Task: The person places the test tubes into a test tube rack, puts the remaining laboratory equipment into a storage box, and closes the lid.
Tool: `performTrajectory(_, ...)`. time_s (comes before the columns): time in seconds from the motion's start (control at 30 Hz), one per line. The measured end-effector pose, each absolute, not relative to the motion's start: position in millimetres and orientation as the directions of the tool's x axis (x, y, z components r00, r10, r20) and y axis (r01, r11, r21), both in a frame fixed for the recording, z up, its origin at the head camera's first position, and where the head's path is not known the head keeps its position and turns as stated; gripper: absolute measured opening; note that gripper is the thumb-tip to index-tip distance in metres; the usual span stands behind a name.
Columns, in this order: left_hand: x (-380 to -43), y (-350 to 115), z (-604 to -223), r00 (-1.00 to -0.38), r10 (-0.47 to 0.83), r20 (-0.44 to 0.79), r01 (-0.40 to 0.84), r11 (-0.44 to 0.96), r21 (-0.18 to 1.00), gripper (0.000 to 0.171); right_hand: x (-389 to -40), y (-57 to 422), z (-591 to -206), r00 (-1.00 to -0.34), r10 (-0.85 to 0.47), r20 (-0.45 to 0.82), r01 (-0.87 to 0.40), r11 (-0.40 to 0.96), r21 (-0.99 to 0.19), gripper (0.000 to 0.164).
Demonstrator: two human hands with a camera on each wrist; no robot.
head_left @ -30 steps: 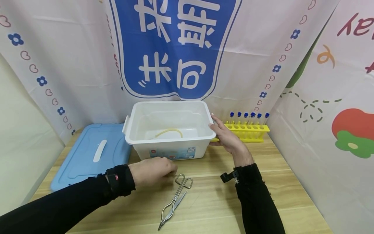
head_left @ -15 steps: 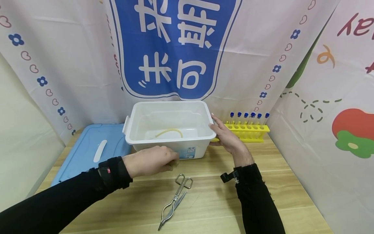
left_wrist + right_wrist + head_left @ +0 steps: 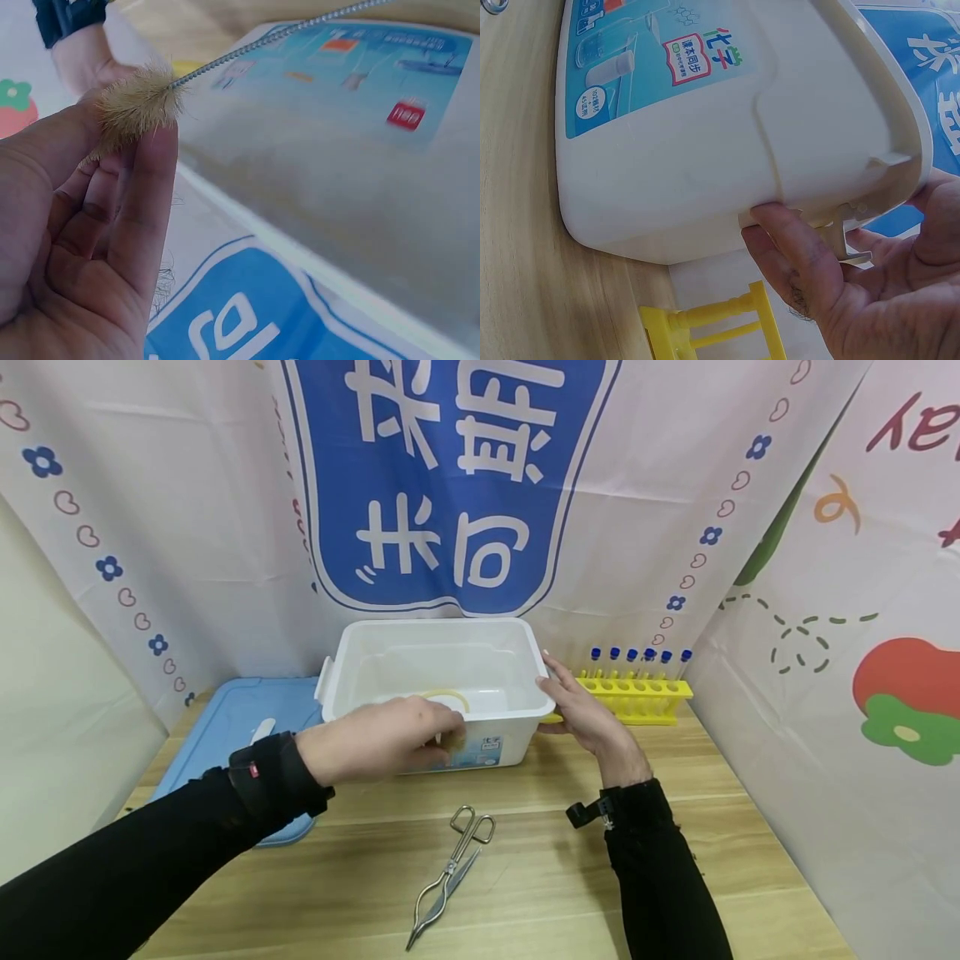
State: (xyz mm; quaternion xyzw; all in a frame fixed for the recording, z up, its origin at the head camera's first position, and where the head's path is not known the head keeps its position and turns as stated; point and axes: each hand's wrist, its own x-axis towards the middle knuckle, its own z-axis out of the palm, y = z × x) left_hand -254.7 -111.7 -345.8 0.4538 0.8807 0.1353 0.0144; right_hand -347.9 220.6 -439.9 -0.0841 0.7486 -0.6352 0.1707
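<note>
My left hand [image 3: 382,739] is in front of the white plastic box [image 3: 517,739], near its front rim. In the left wrist view, thumb and fingers pinch the tan bristle tuft of a test tube brush [image 3: 139,109]; its twisted wire stem runs off toward the upper right. My right hand [image 3: 588,714] grips the box's right end. The right wrist view has its fingers curled at the side handle [image 3: 844,240]. Inside the box lies a pale yellow tube [image 3: 456,697], partly hidden by my left hand.
Metal crucible tongs [image 3: 452,867] lie on the wooden table across a silver pointed piece. A blue lid [image 3: 217,735] lies at the left, partly under my left sleeve. Behind my right hand stands a yellow rack [image 3: 637,693] with several blue-capped test tubes.
My left hand has risen from the tabletop behind the tongs toward the box's front rim, carrying the brush. My right hand stays on the box.
</note>
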Motion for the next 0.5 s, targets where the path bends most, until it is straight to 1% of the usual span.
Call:
performTrajectory(0.17,-258,-112,-332,-0.574,0.809,0.126,0.804,0.528,0.273,0.014,-348,221,-439,-0.927,-0.341,-0.153,0.094,0.185,-0.978,0.074)
performTrajectory(0.33,-261,-111,-318,-0.581,0.802,0.139,0.8,0.531,0.281,0.012,-347,220,-439,-0.928,-0.338,-0.157,0.098,0.184,-0.978,0.074)
performTrajectory(0.5,-266,-112,-305,-0.571,0.801,0.177,0.81,0.516,0.277,0.012,-348,220,-438,-0.929,-0.335,-0.156,0.097,0.187,-0.978,0.074)
